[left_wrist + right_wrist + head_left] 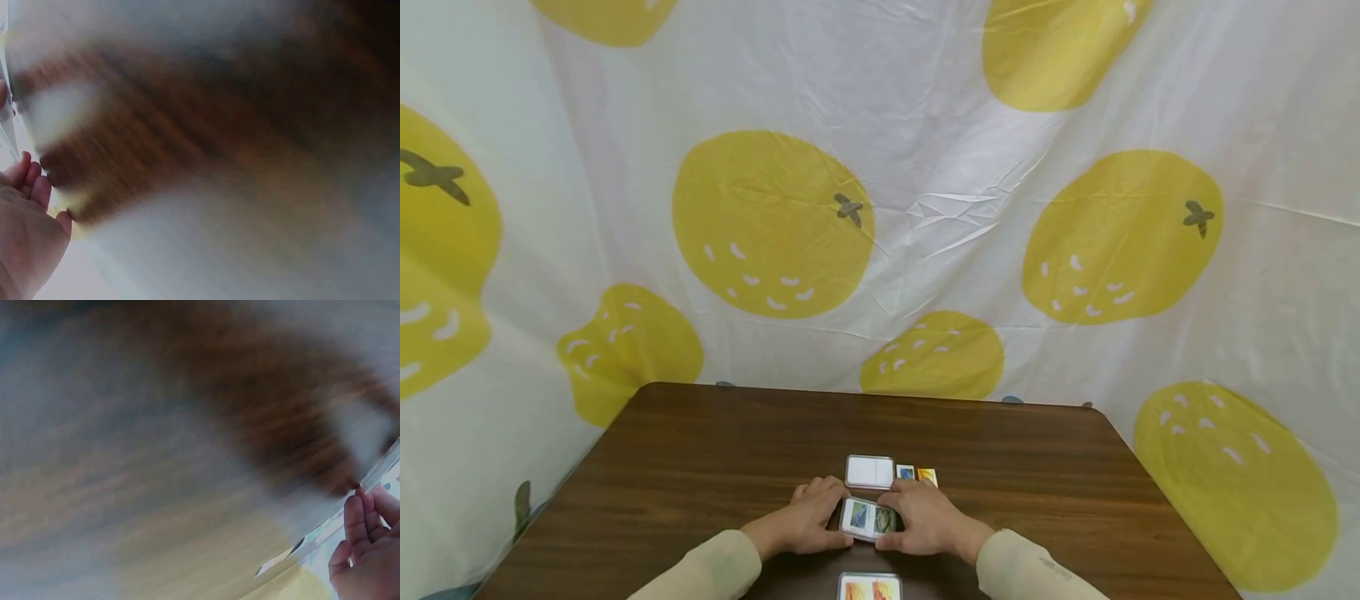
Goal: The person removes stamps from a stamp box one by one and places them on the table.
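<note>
A clear, flat plastic case (867, 530) with two small blue-green picture cards inside lies between my hands in the head view. My left hand (812, 515) grips its left end, thumb at the near edge and fingers at the far edge. The opposite end is held the same way by my right hand (922, 518). In the left wrist view only the palm and curled fingertips of the left hand (28, 219) show at the left edge. The right hand (372, 544) appears at the lower right of its wrist view, beside a clear case edge (381, 464).
Just beyond the hands lies a second clear case (870, 472) with a white insert. Beside it are a blue card (906, 472) and an orange card (928, 474). Nearer the body, another case (870, 577) holds two orange cards. A fruit-print curtain (925, 250) hangs behind the brown table (737, 433).
</note>
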`<control>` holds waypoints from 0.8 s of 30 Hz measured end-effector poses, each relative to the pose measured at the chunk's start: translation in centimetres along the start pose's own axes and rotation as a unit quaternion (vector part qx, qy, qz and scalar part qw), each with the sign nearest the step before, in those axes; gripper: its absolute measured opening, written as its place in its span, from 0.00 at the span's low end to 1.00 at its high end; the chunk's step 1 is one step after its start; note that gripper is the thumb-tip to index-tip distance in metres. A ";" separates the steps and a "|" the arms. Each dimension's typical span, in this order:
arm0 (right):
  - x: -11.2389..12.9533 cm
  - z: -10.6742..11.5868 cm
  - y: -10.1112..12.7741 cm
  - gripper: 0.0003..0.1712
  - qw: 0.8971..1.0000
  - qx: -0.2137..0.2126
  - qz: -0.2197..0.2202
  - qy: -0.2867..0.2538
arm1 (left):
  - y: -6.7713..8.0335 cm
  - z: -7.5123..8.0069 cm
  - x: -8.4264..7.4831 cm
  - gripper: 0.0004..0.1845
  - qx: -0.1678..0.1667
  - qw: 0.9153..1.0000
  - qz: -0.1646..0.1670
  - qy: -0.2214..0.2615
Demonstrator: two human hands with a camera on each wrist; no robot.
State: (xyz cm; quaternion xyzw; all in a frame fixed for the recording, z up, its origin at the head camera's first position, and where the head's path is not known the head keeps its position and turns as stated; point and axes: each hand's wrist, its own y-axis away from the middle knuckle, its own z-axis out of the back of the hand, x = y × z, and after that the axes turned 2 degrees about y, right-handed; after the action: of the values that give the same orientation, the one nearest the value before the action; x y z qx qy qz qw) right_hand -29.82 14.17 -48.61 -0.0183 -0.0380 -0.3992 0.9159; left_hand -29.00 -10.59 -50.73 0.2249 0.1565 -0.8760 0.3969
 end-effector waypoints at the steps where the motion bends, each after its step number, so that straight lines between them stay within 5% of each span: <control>1: 0.1 0.0 0.0 0.33 1.000 -0.002 -0.003 0.000 | 0.0 0.0 0.0 0.28 0.001 1.000 -0.001 -0.001; 8: 0.3 -0.3 0.1 0.35 1.000 -0.006 -0.024 0.001 | 0.0 -0.1 0.0 0.28 0.001 1.000 -0.006 -0.012; 24: -0.3 -0.2 0.0 0.32 1.000 0.001 0.005 -0.003 | 0.0 -0.4 0.2 0.31 -0.007 1.000 -0.002 -0.006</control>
State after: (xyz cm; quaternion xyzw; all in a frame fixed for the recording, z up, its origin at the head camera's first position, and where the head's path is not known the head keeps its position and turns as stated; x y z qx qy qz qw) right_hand -30.01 14.40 -48.84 -0.0190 -0.0413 -0.3948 0.9177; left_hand -29.05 -10.51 -51.19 0.2162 0.1604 -0.8771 0.3978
